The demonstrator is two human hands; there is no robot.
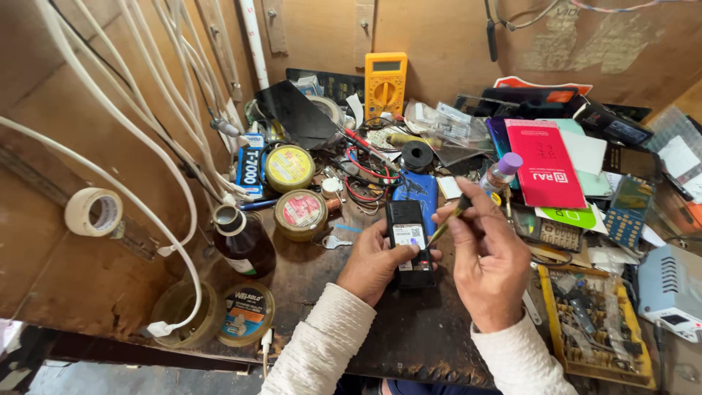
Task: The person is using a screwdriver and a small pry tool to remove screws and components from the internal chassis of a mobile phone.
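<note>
Nearest us, our left hand wraps a small black phone, its back open with a white label, held over the dark, scuffed table. Our right hand pinches a thin yellow-handled tool at the phone's edge. Left sit round tins and a brown glass bottle; farther right lies a pink flat packet, and farthest a yellow multimeter.

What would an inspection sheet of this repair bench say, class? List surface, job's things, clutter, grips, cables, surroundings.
Surface: dark worn bench, crowded.
Job's things: black phone with its back open; thin tool angled toward it.
Clutter: yellow multimeter, round tins, brown bottle, red booklet, tray of parts.
Grips: left hand holds phone; right hand holds tool.
Cables: white cables along wall; red leads.
Surroundings: wooden wall, tape roll.
</note>
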